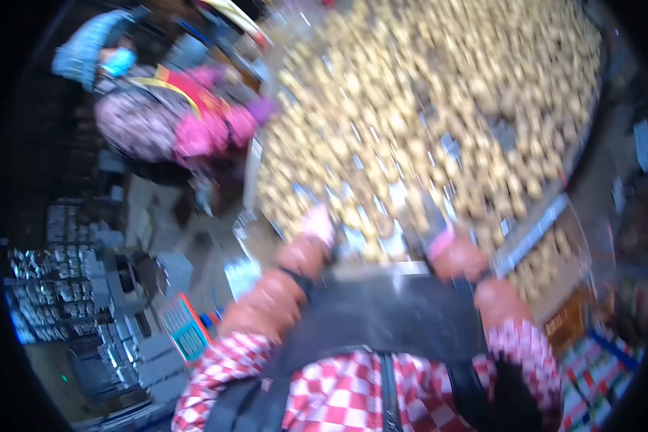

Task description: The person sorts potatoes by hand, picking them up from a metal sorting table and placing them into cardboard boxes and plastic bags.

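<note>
A broad metal table [253,173] is heaped with small, round, yellowish-brown pieces [381,129] that look like potatoes, though blur hides their exact kind. My left hand [318,223], pink at the wrist, reaches onto the near left part of the heap. Farther right, my right hand [439,234] is among the pieces near the table's front edge; its pink cuff and a dark grey glove part show. Motion smears the fingers of both hands, so I cannot make out anything in them. Brown sleeve covers [263,302] wrap my forearms, and a dark apron [381,309] spans my front.
At the left side of the table stands a co-worker [144,122] in pink sleeves, with a purple-gloved hand [261,109] at the heap. A red-rimmed crate [183,327] lies low on the left. A metal bar [533,234] edges the right side, above an orange crate [567,320].
</note>
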A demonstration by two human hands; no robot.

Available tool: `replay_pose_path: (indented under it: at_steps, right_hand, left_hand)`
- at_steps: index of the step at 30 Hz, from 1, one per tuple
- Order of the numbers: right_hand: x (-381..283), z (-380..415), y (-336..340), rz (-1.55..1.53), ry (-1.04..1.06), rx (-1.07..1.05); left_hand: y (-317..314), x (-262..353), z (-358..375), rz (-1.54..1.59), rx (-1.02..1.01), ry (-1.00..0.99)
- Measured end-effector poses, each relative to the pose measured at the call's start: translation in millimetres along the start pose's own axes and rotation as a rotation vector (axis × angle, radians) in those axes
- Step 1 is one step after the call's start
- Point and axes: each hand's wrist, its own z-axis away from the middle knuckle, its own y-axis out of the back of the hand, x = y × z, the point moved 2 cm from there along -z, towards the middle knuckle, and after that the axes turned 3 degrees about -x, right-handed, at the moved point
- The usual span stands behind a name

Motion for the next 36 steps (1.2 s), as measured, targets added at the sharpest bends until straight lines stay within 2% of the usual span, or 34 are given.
replay_pose_path:
  at_steps: [2,3,4,5,6,8,9,10,12,13,14,16,17,18,19,20,22,23,24,26,29,31,33,34,36]
  right_hand:
    - [1,-1,5,-0.092,0.004,-0.063]
    - [6,-5,6,-0.171,-0.047,-0.08]
    - [11,-13,4,-0.254,-0.115,-0.089]
    - [20,-20,5,-0.304,-0.168,-0.082]
    - [23,-28,1,-0.4,-0.115,0.03]
    - [38,-41,23,-0.573,-0.131,-0.137]
    - [32,-36,16,-0.757,-0.121,-0.249]
    - [31,-36,19,-0.746,-0.113,-0.247]
    - [24,-18,9,-0.868,-0.012,-0.2]
    - [21,-5,5,-0.877,0.051,-0.136]
    - [24,0,14,-0.729,0.116,-0.071]
    - [35,-2,34,-0.838,0.077,-0.317]
    - [37,7,32,-0.84,0.088,-0.315]
    - [37,20,28,-0.715,0.141,-0.243]
    - [40,30,28,-0.589,0.19,-0.168]
    - [46,32,33,-0.592,0.197,-0.163]
    - [64,39,45,-0.847,0.324,-0.48]
    - [69,50,53,-0.763,0.409,-0.521]
    - [76,58,64,-0.744,0.46,-0.421]
    - [67,68,54,-0.679,0.526,-0.196]
    - [60,80,50,-0.633,0.618,0.037]
    - [80,102,62,-0.637,0.716,0.188]
    - [129,127,96,-0.674,0.815,0.354]
    - [107,172,53,-0.644,0.739,0.506]
    - [122,210,48,-0.566,0.696,0.769]
  left_hand:
    - [12,5,3,0.026,0.137,-0.009]
    - [11,10,7,0.177,0.176,-0.062]
    - [43,30,23,0.175,-0.036,-0.097]
    - [42,39,21,0.143,-0.114,-0.226]
    - [33,48,22,0.101,-0.199,-0.356]
    - [-6,55,7,-0.037,-0.152,-0.668]
    - [6,62,9,-0.155,-0.189,-0.669]
    - [10,63,2,-0.15,-0.18,-0.677]
    - [23,69,-11,-0.04,-0.104,-0.591]
    - [35,69,-7,0.119,-0.085,-0.457]
    - [42,73,2,0.114,-0.085,-0.478]
    - [39,72,12,0.339,-0.412,-0.321]
    - [7,61,5,0.353,-0.418,-0.494]
    - [-10,62,8,0.202,-0.389,-0.636]
    - [-10,67,9,0.127,-0.381,-0.63]
    - [-8,72,14,0.053,-0.372,-0.623]
    - [24,89,24,0.211,-0.348,-0.44]
    - [16,90,9,0.346,-0.15,-0.543]
    - [4,87,-12,0.353,-0.326,-0.425]
    - [1,96,-24,0.54,-0.489,-0.385]
    - [-14,101,-33,0.436,-0.737,-0.536]
    - [-17,108,-27,0.301,-0.785,-0.591]
    - [-15,117,-34,0.28,-0.756,-0.593]
    - [-13,119,-40,0.3,-0.704,-0.601]
    - [-10,117,-55,0.402,-0.613,-0.606]
